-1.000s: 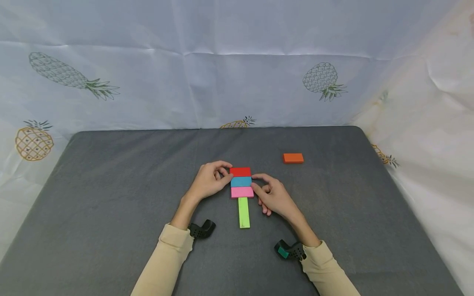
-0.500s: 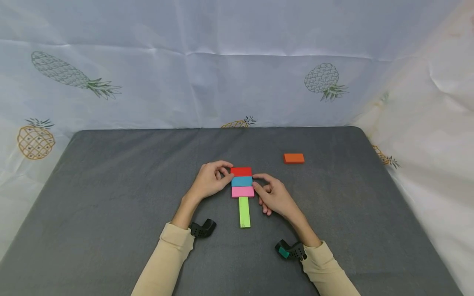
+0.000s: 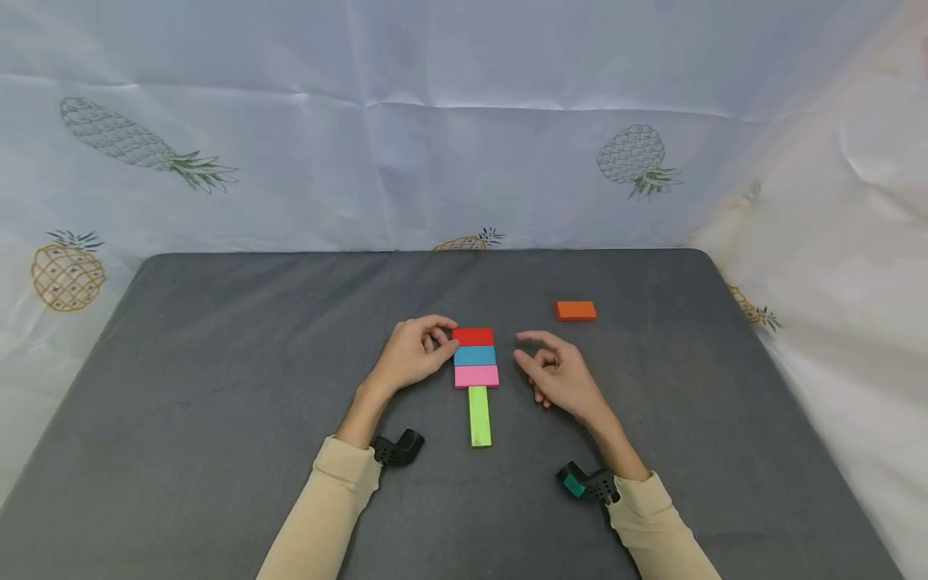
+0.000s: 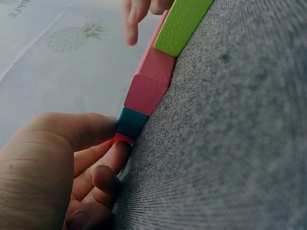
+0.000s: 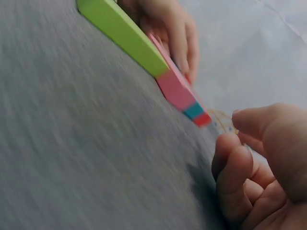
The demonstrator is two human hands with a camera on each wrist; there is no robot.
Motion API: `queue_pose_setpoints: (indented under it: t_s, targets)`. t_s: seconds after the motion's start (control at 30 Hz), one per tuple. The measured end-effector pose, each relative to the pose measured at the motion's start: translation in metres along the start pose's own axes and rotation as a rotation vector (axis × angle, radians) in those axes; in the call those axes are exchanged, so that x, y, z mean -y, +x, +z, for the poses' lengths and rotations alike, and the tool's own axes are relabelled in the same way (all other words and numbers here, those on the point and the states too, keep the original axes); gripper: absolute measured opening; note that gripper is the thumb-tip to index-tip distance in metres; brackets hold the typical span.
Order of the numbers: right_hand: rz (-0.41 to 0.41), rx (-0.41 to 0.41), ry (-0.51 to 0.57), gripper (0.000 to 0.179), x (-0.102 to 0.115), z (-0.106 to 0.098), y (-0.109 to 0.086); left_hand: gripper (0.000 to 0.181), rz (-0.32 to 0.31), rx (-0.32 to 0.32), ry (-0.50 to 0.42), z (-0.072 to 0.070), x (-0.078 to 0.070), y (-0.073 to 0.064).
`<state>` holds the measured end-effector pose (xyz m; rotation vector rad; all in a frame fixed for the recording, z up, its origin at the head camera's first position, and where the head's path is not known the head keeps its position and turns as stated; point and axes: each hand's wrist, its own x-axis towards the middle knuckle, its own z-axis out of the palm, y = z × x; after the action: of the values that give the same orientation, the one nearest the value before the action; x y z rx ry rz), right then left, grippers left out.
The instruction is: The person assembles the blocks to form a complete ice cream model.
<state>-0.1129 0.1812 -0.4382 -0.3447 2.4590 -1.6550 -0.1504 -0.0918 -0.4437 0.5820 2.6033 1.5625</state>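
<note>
In the head view, a red block [image 3: 473, 336], a blue block [image 3: 474, 355] and a pink block [image 3: 476, 376] lie crosswise in a row, edges touching. A light green block [image 3: 479, 416] extends lengthwise from the pink one toward the person. My left hand [image 3: 412, 354] pinches the left end of the red block between thumb and forefinger; its thumb also touches the blue block [image 4: 133, 122] in the left wrist view. Apart from the row, to its right, my right hand [image 3: 561, 372] holds nothing, with forefinger and thumb extended and the other fingers loosely curled.
An orange block [image 3: 576, 311] lies alone at the back right of the dark grey table [image 3: 239, 387]. Behind the table hangs a white cloth [image 3: 507, 177] printed with pineapples. Each wrist wears a black camera mount [image 3: 398, 448].
My right hand has drawn away to the right from the ends of the blue and pink blocks. The left hand and the row of blocks stay in place.
</note>
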Motion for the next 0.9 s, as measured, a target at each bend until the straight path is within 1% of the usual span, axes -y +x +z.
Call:
queue_pose_setpoints:
  t_s: [0.13,0.23,0.37,0.53,0.63,0.77,0.9]
  targets:
    - [-0.058,-0.048,-0.002,0.034,-0.008,-0.018,0.003,0.025,-0.009,0.005,-0.003,0.0,0.0,0.0]
    - [-0.078,-0.07,-0.008,0.034,-0.013,-0.031,0.005,0.025,0.001,0.004,-0.008,0.0,0.0,0.0]
    - [-0.104,-0.078,-0.019,0.035,-0.019,-0.047,0.009,0.024,0.009,0.003,-0.006,0.0,0.0,0.0]
    - [-0.145,-0.065,-0.021,0.034,-0.025,-0.062,0.012,0.024,0.02,0.0,0.005,0.0,0.0,0.0]
    - [-0.14,-0.056,-0.031,0.033,-0.027,-0.07,0.014,0.024,0.031,-0.002,0.005,0.0,-0.001,0.0]
    - [-0.101,-0.041,-0.055,0.033,-0.029,-0.078,0.016,0.024,0.032,-0.003,0.002,0.0,-0.001,0.0]
    - [-0.08,-0.028,-0.086,0.036,-0.031,-0.086,0.017,0.024,0.029,-0.001,-0.001,0.0,0.0,0.0]
